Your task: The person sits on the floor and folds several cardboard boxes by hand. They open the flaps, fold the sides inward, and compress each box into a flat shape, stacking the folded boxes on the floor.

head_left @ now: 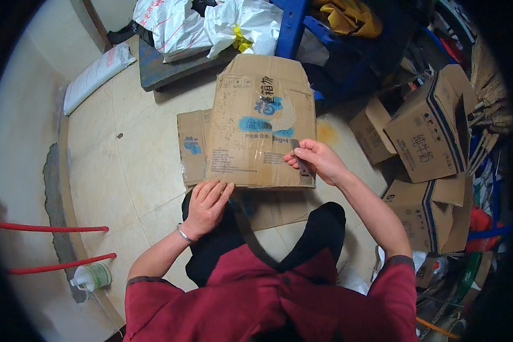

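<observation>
In front of me a large flattened cardboard box lies with its printed face up and its far end flap spread out. Its print is partly blue, with a torn, scuffed patch and clear tape on it. My left hand holds the near left edge, fingers over the rim. My right hand pinches a thin, flat, dark tool, probably a blade, against the right side of the cardboard. More flattened cardboard shows beneath it at the left and along the near side.
Opened cardboard boxes are stacked at the right. A platform bears white sacks beyond the cardboard. Along the left wall are a white sack, a plastic jug and two red pipes sticking out.
</observation>
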Available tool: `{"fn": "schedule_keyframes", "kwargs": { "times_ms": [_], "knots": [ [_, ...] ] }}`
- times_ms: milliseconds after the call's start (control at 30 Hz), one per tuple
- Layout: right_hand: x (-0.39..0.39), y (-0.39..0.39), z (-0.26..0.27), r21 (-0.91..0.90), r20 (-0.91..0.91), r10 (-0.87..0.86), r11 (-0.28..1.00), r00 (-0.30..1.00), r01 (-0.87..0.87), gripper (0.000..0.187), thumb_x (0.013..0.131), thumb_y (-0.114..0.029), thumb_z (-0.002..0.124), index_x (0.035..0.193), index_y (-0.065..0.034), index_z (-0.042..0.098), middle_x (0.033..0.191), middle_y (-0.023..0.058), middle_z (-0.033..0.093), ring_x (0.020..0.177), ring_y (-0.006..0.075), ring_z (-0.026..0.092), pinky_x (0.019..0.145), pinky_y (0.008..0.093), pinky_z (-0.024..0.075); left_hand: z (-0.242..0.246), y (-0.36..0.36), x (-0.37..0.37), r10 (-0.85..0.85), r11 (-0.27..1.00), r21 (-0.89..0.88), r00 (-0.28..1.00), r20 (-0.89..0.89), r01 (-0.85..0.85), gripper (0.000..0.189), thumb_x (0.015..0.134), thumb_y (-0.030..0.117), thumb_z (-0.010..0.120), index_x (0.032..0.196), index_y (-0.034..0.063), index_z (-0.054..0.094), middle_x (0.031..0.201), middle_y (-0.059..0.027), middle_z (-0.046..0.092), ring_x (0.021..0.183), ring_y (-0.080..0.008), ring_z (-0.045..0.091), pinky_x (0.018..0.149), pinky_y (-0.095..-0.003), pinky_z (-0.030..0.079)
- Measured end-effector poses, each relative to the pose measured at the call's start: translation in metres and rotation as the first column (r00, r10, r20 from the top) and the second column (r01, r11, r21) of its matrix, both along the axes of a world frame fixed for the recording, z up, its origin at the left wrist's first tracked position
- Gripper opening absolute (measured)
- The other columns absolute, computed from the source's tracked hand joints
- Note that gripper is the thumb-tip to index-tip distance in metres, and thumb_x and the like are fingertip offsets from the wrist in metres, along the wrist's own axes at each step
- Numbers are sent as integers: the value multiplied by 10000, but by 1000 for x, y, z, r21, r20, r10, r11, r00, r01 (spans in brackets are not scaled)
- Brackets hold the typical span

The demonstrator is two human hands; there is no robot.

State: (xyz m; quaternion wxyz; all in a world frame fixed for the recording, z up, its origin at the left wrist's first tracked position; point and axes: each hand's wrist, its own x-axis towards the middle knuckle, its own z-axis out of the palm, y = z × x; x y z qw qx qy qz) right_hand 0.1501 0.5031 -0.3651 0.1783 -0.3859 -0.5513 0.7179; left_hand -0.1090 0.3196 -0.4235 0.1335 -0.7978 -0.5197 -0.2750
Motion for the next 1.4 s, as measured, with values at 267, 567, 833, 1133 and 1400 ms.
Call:
{"fn": "schedule_keyframes", "kwargs": {
  "times_ms": [267,567,833,1133,1400],
  "knots": [
    [-2,1,-5,113,87,33,993,996,-43,161,937,-180,519,925,-22,550,958,75,656,813,69,571,738,217,472,-13,8,-4,-60,995,-74,996,62,64,380,714,96,570,1089,48,609,1019,-70,585,986,-221,545,856,-384,417],
    [-10,6,-5,21,142,11,1000,990,-14,167,928,-178,529,907,-19,579,930,60,654,800,84,577,732,220,473,-10,23,-4,-55,994,-93,994,93,64,281,705,99,631,986,103,621,920,-42,561,897,-217,518,775,-362,382],
    [-49,-53,6,813,552,32,201,833,-546,111,797,-135,570,806,-38,624,791,159,587,767,315,596,651,397,489,-7,29,-7,-4,981,-190,986,167,36,120,730,184,689,818,128,631,834,-16,508,846,-211,475,729,-356,346],
    [-86,-84,-11,706,705,-37,131,708,-696,86,762,-118,550,771,-36,574,783,138,549,755,304,596,637,405,496,2,32,-19,-37,962,-255,975,218,94,120,730,187,702,796,113,634,824,-36,493,849,-228,454,721,-367,327],
    [-107,-90,-16,548,830,-110,-22,547,-836,91,720,-114,562,773,-62,614,754,101,582,735,248,613,620,341,501,3,34,-24,-59,955,-270,970,234,123,114,738,196,677,714,113,604,789,-32,494,826,-227,474,700,-365,333]
  ]
}}
